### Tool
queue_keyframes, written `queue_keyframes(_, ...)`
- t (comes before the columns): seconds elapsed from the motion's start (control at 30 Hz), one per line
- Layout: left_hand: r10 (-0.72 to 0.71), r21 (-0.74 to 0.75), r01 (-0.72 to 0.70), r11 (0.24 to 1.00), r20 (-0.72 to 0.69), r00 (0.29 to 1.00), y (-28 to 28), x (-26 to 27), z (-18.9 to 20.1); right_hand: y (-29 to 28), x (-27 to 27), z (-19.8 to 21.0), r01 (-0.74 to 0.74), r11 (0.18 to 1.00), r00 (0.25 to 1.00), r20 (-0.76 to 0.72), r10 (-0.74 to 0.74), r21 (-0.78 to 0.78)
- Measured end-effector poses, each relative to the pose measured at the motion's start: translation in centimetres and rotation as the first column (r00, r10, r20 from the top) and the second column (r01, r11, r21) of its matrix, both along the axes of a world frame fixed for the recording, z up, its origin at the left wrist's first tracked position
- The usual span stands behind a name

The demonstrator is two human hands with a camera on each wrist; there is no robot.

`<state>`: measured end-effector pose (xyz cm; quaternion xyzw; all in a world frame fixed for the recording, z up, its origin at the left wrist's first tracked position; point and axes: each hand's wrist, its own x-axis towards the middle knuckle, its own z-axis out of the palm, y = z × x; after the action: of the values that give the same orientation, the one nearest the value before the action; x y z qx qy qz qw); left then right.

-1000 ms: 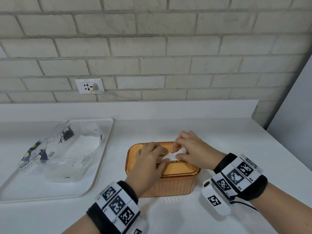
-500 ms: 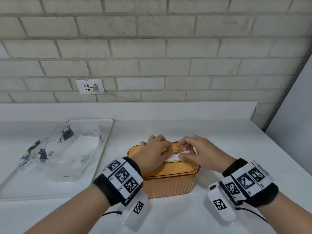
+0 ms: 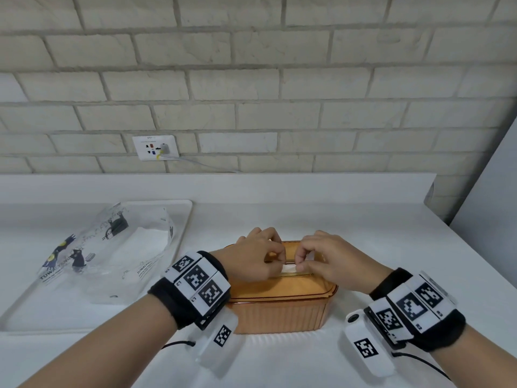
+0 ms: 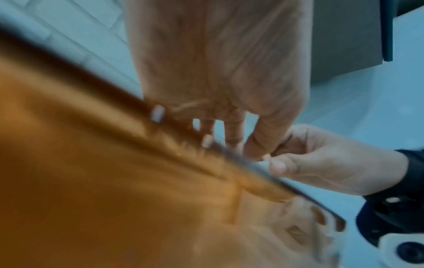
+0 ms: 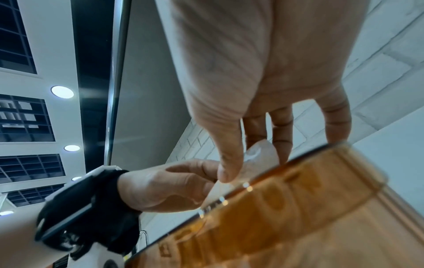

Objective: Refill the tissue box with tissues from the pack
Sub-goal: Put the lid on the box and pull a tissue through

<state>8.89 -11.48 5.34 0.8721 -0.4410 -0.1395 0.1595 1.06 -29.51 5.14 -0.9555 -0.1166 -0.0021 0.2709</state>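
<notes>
Now we pinch the white tissue (image 3: 289, 268) with both left hand (image 3: 253, 254) and right hand (image 3: 326, 260) atop the amber ribbed tissue box (image 3: 279, 312), centre frame; the pack (image 3: 112, 253), left, reads "TUWA…".

The tissue box (image 3: 282, 309) is translucent amber plastic, glossy, with ribbed walls. The pack (image 3: 117, 253) is clear crinkled film; the surface (image 3: 363, 233) looks smooth, matt white.

- Translucent orange plastic tissue box (image 3: 282, 306), ribbed sides, upright on white counter, lid on.
- White tissue (image 3: 289, 268) sticks up out of slot in lid top, pinched from both sides.
- Clear printed plastic tissue pack (image 3: 112, 247), crumpled, lies on white tray left of box, well apart; some white tissues inside.
</notes>
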Motion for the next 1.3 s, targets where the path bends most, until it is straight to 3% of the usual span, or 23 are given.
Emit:
queue_keyframes(0.17, -0.041, -0.084, 0.044, 0.996, 0.034, 0.999, 1.3, 0.6, 0.5, -0.3, 0.2, -0.2, 0.088, 0.996, 0.996, -0.03, -0.089, -0.019)
queue_keyframes(0.27, -0.074, -0.124, 0.079, 0.989, 0.04, 0.996, 1.8, -0.3, 1.0, 0.0, 0.7, -0.4, 0.038, 0.995, 0.997, -0.057, -0.043, -0.096)
queue_keyframes(0.37, -0.051, 0.019, 0.05, 0.999, 0.066, 0.997, 2.2, -0.3, 1.1, -0.2, 1.0, -0.3, -0.027, 0.992, 0.999, -0.037, 0.023, -0.121)
queue_keyframes(0.5, -0.072, 0.221, 0.025, 0.975, 0.209, 0.975, 2.8, 1.1, 1.3, -0.5, 0.7, -0.2, -0.026, 0.994, 0.999, -0.028, 0.023, -0.104)
queue_keyframes(0.63, -0.102, 0.261, -0.005, 0.965, 0.397, 0.912, 2.9, 1.2, 2.0, -0.4, 0.5, -0.2, 0.023, 0.998, 1.0, -0.017, -0.023, -0.053)
queue_keyframes(0.73, -0.076, 0.219, -0.03, 0.975, 0.46, 0.885, 2.8, 0.1, 2.0, -0.4, 0.5, -0.2, 0.047, 0.997, 0.999, -0.016, -0.048, -0.054)
queue_keyframes(0.87, 0.018, 0.109, -0.058, 0.992, 0.338, 0.941, 3.8, 0.2, 2.4, -0.3, 0.5, -0.3, 0.059, 0.998, 0.998, -0.022, -0.059, -0.036)
queue_keyframes(0.97, 0.049, 0.104, -0.058, 0.993, 0.089, 0.995, 5.2, 1.7, 2.4, -0.6, 0.4, -0.1, 0.065, 0.998, 0.998, -0.027, -0.065, -0.001)
queue_keyframes(1.03, 0.044, 0.088, -0.043, 0.995, -0.018, 0.999, 5.7, 2.3, 2.1, -0.9, 0.1, 0.2, 0.059, 0.998, 0.997, -0.052, -0.057, 0.038)
queue_keyframes(1.3, 0.115, -0.076, -0.131, 0.989, -0.186, 0.976, 6.7, 3.4, 1.0, -1.9, 0.0, -0.5, 0.142, 0.971, 0.989, -0.059, -0.133, 0.191)
